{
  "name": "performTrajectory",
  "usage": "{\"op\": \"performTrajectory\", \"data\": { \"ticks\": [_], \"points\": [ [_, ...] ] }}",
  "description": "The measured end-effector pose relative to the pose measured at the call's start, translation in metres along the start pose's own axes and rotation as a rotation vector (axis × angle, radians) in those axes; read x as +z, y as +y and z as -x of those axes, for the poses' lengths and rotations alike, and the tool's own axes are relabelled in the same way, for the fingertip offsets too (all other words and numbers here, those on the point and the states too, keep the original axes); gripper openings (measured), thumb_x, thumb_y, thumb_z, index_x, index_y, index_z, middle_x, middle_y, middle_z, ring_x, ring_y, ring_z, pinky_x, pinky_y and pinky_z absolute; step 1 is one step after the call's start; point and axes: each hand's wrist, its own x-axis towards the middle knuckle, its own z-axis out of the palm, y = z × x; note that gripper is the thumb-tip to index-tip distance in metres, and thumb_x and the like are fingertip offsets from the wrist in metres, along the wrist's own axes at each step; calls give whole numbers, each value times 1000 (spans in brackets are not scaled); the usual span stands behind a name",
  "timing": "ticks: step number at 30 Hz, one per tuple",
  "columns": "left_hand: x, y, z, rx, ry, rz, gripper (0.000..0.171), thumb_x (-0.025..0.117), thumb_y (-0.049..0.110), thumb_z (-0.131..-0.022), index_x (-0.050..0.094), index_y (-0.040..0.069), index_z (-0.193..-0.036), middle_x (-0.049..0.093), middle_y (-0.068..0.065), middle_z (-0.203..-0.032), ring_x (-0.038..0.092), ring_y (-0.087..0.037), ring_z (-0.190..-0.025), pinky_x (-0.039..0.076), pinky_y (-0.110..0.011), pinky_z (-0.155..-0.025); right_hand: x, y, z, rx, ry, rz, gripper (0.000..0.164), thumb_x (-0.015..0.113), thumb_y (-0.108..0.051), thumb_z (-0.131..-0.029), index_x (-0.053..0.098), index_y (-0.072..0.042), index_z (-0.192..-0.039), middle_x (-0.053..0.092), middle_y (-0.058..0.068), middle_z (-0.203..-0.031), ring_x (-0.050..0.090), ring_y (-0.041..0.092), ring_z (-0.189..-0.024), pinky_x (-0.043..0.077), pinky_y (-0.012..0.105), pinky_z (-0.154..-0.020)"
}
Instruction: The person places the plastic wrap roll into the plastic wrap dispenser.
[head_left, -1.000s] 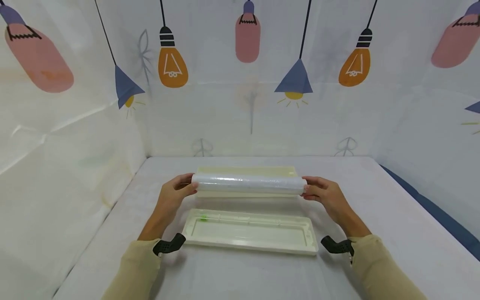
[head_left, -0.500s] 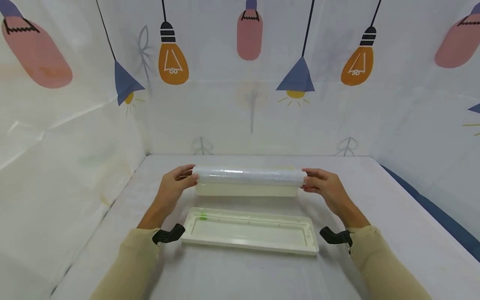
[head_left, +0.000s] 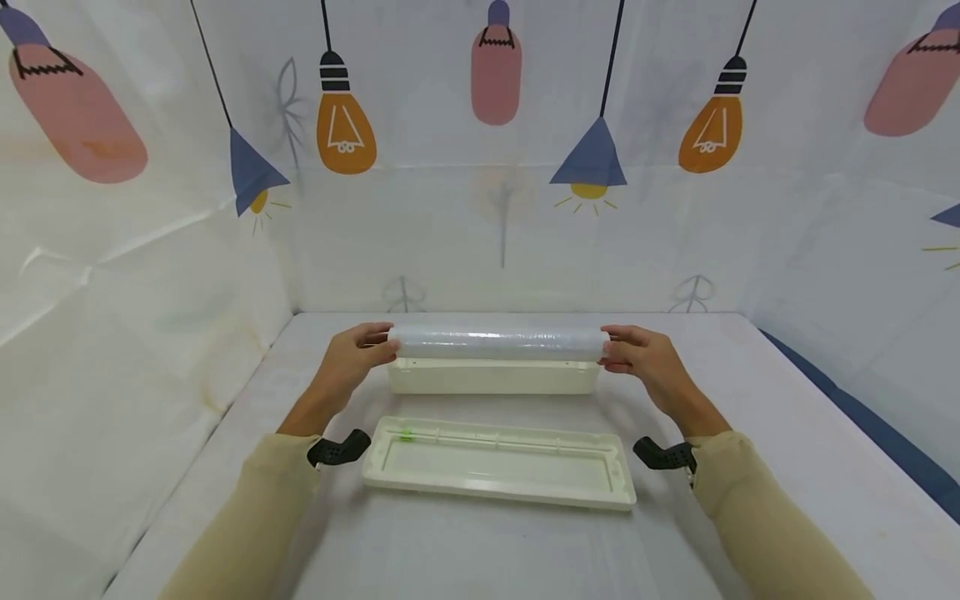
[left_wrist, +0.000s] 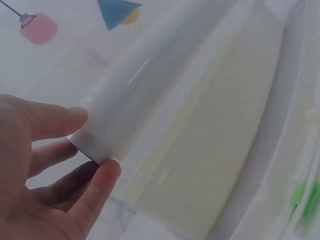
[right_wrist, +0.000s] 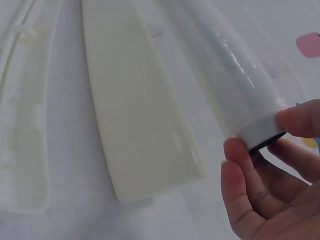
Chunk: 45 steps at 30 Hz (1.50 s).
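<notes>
A roll of clear plastic wrap is held level between the two hands, over a long cream box. My left hand pinches its left end between thumb and fingers. At the other end, my right hand pinches the rim of the core, whose dark opening shows in the right wrist view. The roll hides the inside of the box in the head view. Nearer to me lies a shallow cream lid, inner side up, with a rail and a small green slider near its left end.
Everything stands on a white-covered table. A white curtain printed with lamps and bulbs rises behind the table and along its sides.
Both hands have carried the wrap roll away from me and up in the head view, so the front of the box now shows beneath it. Box and lid have stayed in place.
</notes>
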Motion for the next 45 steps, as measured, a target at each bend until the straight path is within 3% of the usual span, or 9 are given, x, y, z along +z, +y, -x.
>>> {"op": "performTrajectory", "data": {
  "ticks": [5,13,19,31,41,45],
  "points": [
    [0,-2,-4,-19,-10,5,57,70,20,-96,48,-2,-145,55,-24,-137,66,-27,-110,48,-37,-103,0,1,-5,20,-3,2,53,64,-21,-101,48,5,-144,55,28,-134,69,18,-95,56,28,-86],
    [0,-1,-11,-40,-10,12,57,70,20,-96,49,-1,-145,55,-22,-139,64,-32,-114,43,-43,-108,0,4,-14,47,-1,-7,53,63,-19,-101,47,5,-145,52,27,-138,68,23,-99,56,29,-88],
    [1,0,-16,-53,-13,28,55,68,17,-97,50,-2,-144,56,-22,-137,62,-33,-116,48,-39,-103,1,6,-19,40,-12,12,52,62,-18,-101,46,5,-145,53,27,-138,66,31,-107,56,30,-88],
    [1,-3,-20,-61,10,33,53,69,16,-96,51,-3,-143,56,-22,-136,61,-33,-117,49,-36,-101,3,6,-29,88,-10,-9,52,64,-13,-99,47,6,-144,53,28,-138,69,22,-96,57,28,-85],
    [1,-5,-23,-65,19,36,52,69,16,-96,52,-3,-142,58,-21,-135,61,-32,-116,50,-36,-100,6,7,-32,87,-5,9,52,65,-13,-99,48,5,-144,54,27,-137,66,36,-106,57,30,-86],
    [-1,-8,-23,-78,19,44,52,67,15,-97,51,-3,-143,57,-21,-136,60,-34,-119,49,-37,-102,8,9,-32,98,-11,4,52,66,-14,-98,48,5,-144,54,27,-138,68,30,-103,56,32,-89]
  ]
}}
